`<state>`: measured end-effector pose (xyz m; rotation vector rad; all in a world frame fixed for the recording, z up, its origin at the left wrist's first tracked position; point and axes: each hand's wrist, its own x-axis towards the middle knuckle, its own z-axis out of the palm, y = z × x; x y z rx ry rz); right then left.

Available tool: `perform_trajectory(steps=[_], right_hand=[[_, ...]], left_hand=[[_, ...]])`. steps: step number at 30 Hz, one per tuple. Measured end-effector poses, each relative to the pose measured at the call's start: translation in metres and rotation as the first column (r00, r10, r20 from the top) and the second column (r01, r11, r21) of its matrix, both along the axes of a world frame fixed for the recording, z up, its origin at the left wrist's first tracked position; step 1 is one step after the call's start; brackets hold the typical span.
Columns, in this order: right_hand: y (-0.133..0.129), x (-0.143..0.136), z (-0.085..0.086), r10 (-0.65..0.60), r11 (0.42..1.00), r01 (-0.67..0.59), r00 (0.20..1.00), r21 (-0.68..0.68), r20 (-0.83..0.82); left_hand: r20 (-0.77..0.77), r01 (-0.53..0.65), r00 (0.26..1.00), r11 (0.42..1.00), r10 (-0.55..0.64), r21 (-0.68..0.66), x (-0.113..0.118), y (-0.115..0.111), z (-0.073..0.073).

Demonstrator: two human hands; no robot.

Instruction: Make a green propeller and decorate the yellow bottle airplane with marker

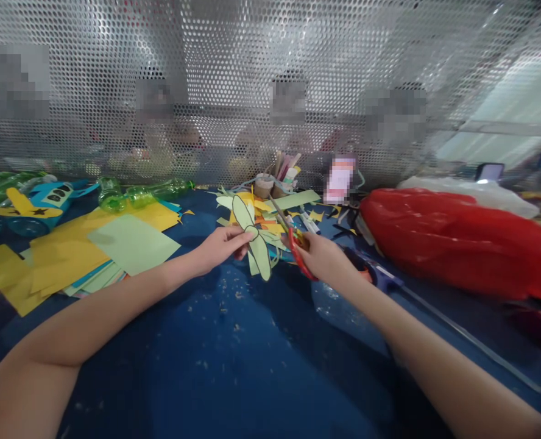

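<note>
Near the centre of the frame, the left hand [227, 245] holds a pale green paper propeller [260, 255] above the desk [234, 378], its fingers closed in a pinch at the round hub. The propeller has two long blades edged with a dark line; one points up and slightly left, the other down and slightly right. Just right of centre, the right hand [318, 253] grips a pair of red-handled scissors [293, 241], its fingers wrapped about the handles, and the blades point to the upper left, apart from the propeller; whether they are parted is hard to tell. Behind both hands lies a jumble of yellow and green paper scraps [268, 213], and beyond it stands a small cup [264, 184] beside some sticks. On the left of the frame, yellow sheets [60, 256] overlap on the desk, with a pale green sheet [133, 244] over them. Farther back on that side are a blue and yellow model plane [49, 198] and green plastic bottles [161, 190]. On the right, a bulging red plastic bag [439, 238] lies in front of a whitish bag [471, 192]. A dark blue tool [380, 277] rests beside the right forearm, and a long translucent rod [471, 332] stretches from it toward the lower right. A perforated metal screen [234, 49] fills the top of the frame.
</note>
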<state>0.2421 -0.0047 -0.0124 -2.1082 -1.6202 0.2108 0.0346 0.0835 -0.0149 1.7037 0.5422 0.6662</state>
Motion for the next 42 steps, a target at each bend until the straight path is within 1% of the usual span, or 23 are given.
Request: perform_trajectory(steps=[3,5,7,9,10,11,12,13,14,15,16,18,21,24,26,29,31,33,36,38,39,41,42], right_hand=[[0.007,0.015,-0.011,-0.064,0.995,0.078,0.974,-0.055,0.218],[0.01,0.018,-0.018,-0.044,0.997,0.06,0.956,-0.047,0.292],[0.01,0.016,-0.022,-0.014,0.999,-0.005,0.931,0.052,0.366],[0.008,0.009,-0.02,0.026,0.976,-0.106,0.922,0.188,0.388],[0.006,0.004,-0.018,0.073,0.958,-0.16,0.938,0.236,0.339],[0.003,-0.002,-0.014,0.152,0.942,-0.213,0.96,0.259,0.237],[0.0,-0.008,-0.011,0.264,0.931,-0.276,0.961,0.237,0.083],[-0.003,-0.014,-0.008,0.378,0.915,-0.355,0.921,0.193,-0.099],[-0.005,-0.019,-0.006,0.453,0.891,-0.425,0.857,0.16,-0.246],[-0.007,-0.024,-0.005,0.487,0.873,-0.466,0.807,0.146,-0.334],[-0.008,-0.027,-0.004,0.491,0.868,-0.479,0.786,0.132,-0.374],[-0.008,-0.029,-0.006,0.462,0.882,-0.456,0.782,0.121,-0.418],[-0.001,-0.023,-0.011,0.389,0.915,-0.381,0.747,0.133,-0.54],[0.007,-0.013,-0.013,0.267,0.964,-0.21,0.72,0.165,-0.641],[0.009,-0.008,-0.011,0.196,0.98,-0.11,0.67,0.166,-0.716],[0.009,-0.005,-0.009,0.135,0.987,-0.011,0.572,0.157,-0.809],[0.01,-0.004,-0.011,0.107,0.988,0.043,0.518,0.151,-0.848],[0.011,-0.002,-0.014,0.093,0.988,0.069,0.464,0.14,-0.881],[0.014,-0.001,-0.017,0.093,0.989,0.071,0.383,0.129,-0.919],[0.013,-0.003,-0.016,0.12,0.986,0.06,0.386,0.155,-0.915],[0.011,-0.004,-0.014,0.148,0.984,0.027,0.422,0.175,-0.894],[0.004,-0.01,-0.008,0.244,0.97,-0.142,0.54,0.199,-0.806],[-0.001,-0.014,-0.006,0.315,0.942,-0.291,0.591,0.168,-0.743]], left_hand=[[-0.016,0.0,1.0,0.999,-0.001,-0.039,0.0,0.005,-0.006],[-0.028,0.0,1.0,0.998,-0.002,-0.069,0.0,0.007,-0.009],[-0.038,-0.006,0.999,0.996,0.003,-0.084,0.0,0.008,-0.009],[-0.056,-0.018,0.998,0.999,0.016,-0.032,0.0,0.006,-0.007],[-0.073,-0.023,0.997,0.999,0.025,0.031,0.0,0.005,-0.006],[-0.095,-0.029,0.995,0.993,0.039,0.112,0.0,0.002,-0.005],[-0.119,-0.033,0.991,0.979,0.058,0.204,-0.001,-0.001,-0.004],[-0.14,-0.036,0.987,0.956,0.08,0.291,-0.001,-0.004,-0.004],[-0.156,-0.042,0.982,0.93,0.105,0.366,0.0,-0.008,-0.004],[-0.163,-0.044,0.979,0.904,0.124,0.424,0.0,-0.011,-0.005],[-0.165,-0.044,0.977,0.884,0.135,0.465,0.0,-0.014,-0.007],[-0.176,-0.031,0.975,0.867,0.136,0.498,0.0,-0.019,-0.011],[-0.164,-0.067,0.975,0.897,0.153,0.437,0.0,-0.022,-0.016],[-0.086,-0.183,0.971,0.924,0.223,0.334,-0.001,-0.019,-0.02],[-0.03,-0.282,0.954,0.924,0.299,0.257,-0.001,-0.015,-0.022],[0.067,-0.406,0.914,0.891,0.401,0.204,-0.002,-0.004,-0.027],[0.083,-0.467,0.884,0.86,0.461,0.207,-0.002,0.004,-0.03],[0.031,-0.47,0.877,0.846,0.479,0.253,-0.003,0.011,-0.032],[-0.074,-0.376,0.901,0.855,0.427,0.356,-0.004,0.015,-0.034],[-0.131,-0.29,0.917,0.853,0.378,0.434,-0.003,0.013,-0.035],[-0.16,-0.253,0.917,0.842,0.366,0.477,-0.003,0.012,-0.036],[-0.212,-0.189,0.909,0.808,0.359,0.558,-0.003,0.008,-0.036],[-0.232,-0.162,0.904,0.79,0.359,0.591,-0.003,0.007,-0.036]])
